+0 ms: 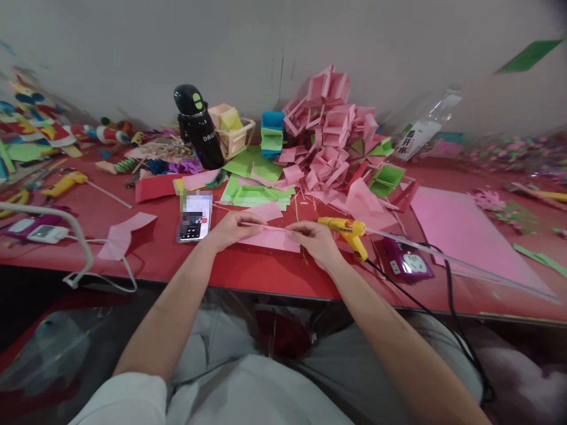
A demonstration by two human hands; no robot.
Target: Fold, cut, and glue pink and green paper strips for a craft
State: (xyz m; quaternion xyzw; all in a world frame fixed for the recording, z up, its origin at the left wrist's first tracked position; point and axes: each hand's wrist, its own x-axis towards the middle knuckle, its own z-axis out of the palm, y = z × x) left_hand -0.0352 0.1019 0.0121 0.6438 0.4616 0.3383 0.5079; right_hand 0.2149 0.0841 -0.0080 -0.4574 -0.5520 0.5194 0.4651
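A strip of pink paper (277,238) lies in front of me, with a fold along its far edge. My left hand (233,229) pinches the fold at its left end. At the other end, my right hand (315,241) has thumb and fingers closed on the same paper. Just right of that hand rests a yellow glue gun (348,230), a long clear glue stick running out of its back. Left of my left hand lies a phone (194,218) with its screen lit. Behind the hands are green paper pieces (257,195) and another pink sheet (266,211).
A heap of folded pink paper boxes (330,127) stands at the back. Near it are a black bottle (201,130) and a leaning clear water bottle (423,133). A purple power socket (407,260) with black cable sits right, beside a large pink sheet (473,236).
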